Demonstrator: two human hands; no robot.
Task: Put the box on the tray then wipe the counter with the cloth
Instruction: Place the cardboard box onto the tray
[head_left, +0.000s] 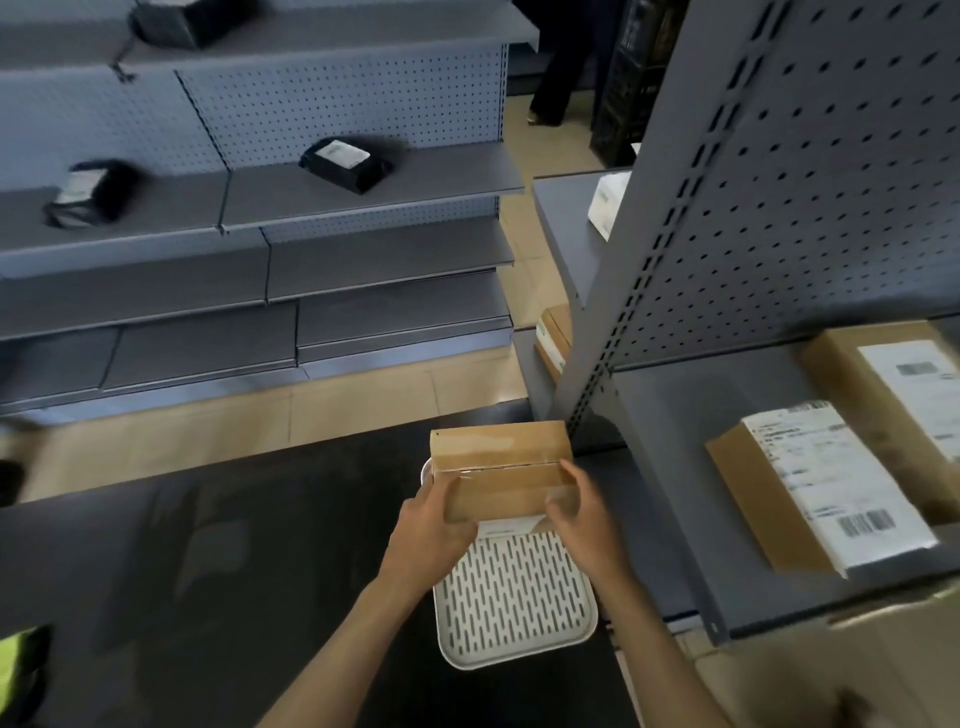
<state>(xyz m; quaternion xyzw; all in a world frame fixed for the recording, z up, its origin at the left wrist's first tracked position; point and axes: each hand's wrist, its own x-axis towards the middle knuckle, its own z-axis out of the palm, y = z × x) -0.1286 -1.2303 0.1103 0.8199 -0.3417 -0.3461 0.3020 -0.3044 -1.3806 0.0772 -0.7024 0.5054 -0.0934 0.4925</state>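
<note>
Hands (511, 512) on box (501, 457) over tray (514, 597)

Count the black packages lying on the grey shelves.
3. One black package on the middle shelf, one to its left on that same level, one on the top shelf, cut off by the frame. Others may lie out of view.

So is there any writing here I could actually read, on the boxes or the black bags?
No text can be read.
Shipping label on the near shelf box: print and a barcode, too blurred.
Label on the box behind it: blurred.
White labels on the black bags: too small.
Held box: no print visible.
</note>
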